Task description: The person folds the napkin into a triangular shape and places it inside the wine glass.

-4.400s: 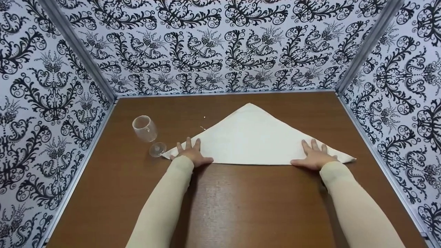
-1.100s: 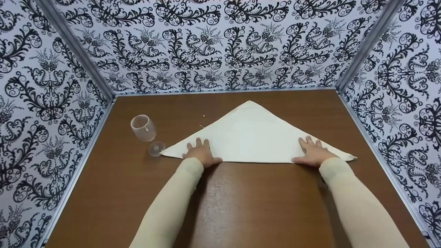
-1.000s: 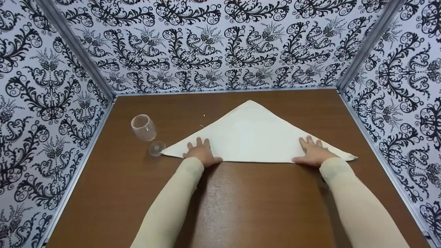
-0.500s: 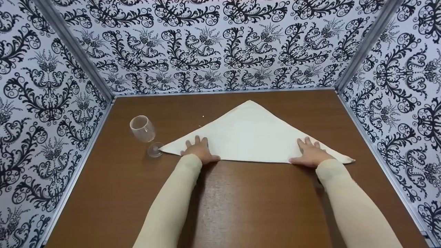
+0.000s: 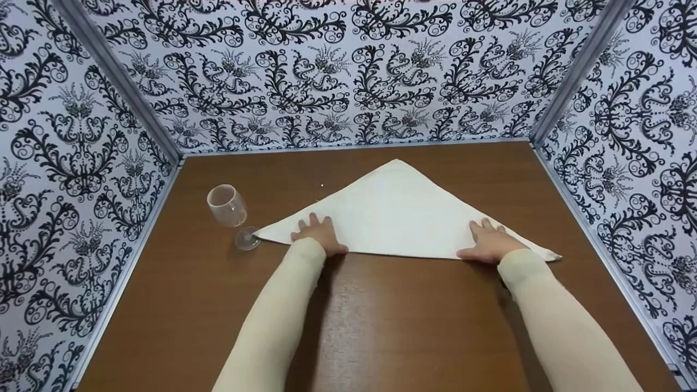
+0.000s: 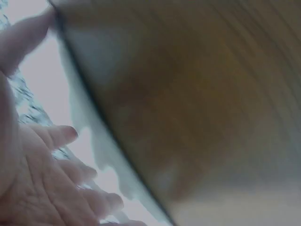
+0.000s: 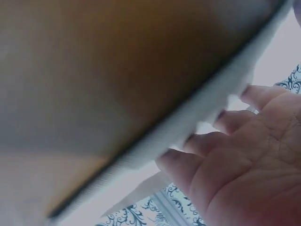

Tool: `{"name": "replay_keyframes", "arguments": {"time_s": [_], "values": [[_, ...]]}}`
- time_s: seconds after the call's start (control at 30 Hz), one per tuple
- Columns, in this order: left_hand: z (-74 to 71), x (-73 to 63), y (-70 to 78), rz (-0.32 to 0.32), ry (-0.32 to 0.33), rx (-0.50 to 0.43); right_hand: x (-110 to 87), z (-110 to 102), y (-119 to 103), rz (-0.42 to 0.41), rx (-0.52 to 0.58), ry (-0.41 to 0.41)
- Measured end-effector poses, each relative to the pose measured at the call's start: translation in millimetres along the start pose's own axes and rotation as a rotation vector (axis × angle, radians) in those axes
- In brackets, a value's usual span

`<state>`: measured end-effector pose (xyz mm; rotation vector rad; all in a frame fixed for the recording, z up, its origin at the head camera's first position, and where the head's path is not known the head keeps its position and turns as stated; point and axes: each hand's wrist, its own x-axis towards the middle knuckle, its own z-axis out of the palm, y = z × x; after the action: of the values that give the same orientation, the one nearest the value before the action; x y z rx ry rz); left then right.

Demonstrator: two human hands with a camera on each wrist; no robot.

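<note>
A white cloth napkin (image 5: 397, 209), folded into a triangle, lies on the brown table with its point away from me and its long edge towards me. On its left part rests my left hand (image 5: 320, 237), fingers spread and thumb along the near edge. My right hand (image 5: 489, 244) lies the same way on the right part. The wrist views show the fingertips of the left hand (image 6: 47, 179) and the right hand (image 7: 254, 155) down at the cloth. A clear stemmed glass (image 5: 228, 207) stands to the left, the napkin's left corner overlapping its foot.
The brown wooden table (image 5: 375, 316) is enclosed by a back wall (image 5: 348, 81) and side walls with black scroll patterns on white. Grey metal rails (image 5: 130, 98) run along the corners. Tiny white specks (image 5: 322, 185) lie behind the napkin.
Since the earliest frame my left hand has shifted inward along the napkin's near edge. The napkin's left corner has moved slightly away from me, onto the glass's foot in view. The right hand has barely moved.
</note>
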<state>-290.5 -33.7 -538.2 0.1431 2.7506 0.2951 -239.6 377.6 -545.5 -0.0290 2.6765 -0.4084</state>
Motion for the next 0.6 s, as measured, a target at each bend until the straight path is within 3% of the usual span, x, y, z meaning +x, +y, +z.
{"name": "replay_keyframes", "arguments": {"time_s": [0.13, 0.23, 0.47, 0.6], "values": [[3.6, -10.5, 25.8, 0.07, -0.006, 0.003, 4.9, -8, -5, -0.018, -0.023, 0.026], [10.8, -11.4, 36.3, 0.069, -0.029, 0.003, 9.2, -10, -12, -0.047, -0.017, 0.004], [32.3, 14.5, 36.5, 0.017, 0.036, 0.01, 11.6, -9, -18, -0.052, -0.037, -0.037], [35.3, 16.7, 34.0, 0.013, 0.045, -0.01, 14.0, -7, -18, -0.056, -0.041, -0.031]]}}
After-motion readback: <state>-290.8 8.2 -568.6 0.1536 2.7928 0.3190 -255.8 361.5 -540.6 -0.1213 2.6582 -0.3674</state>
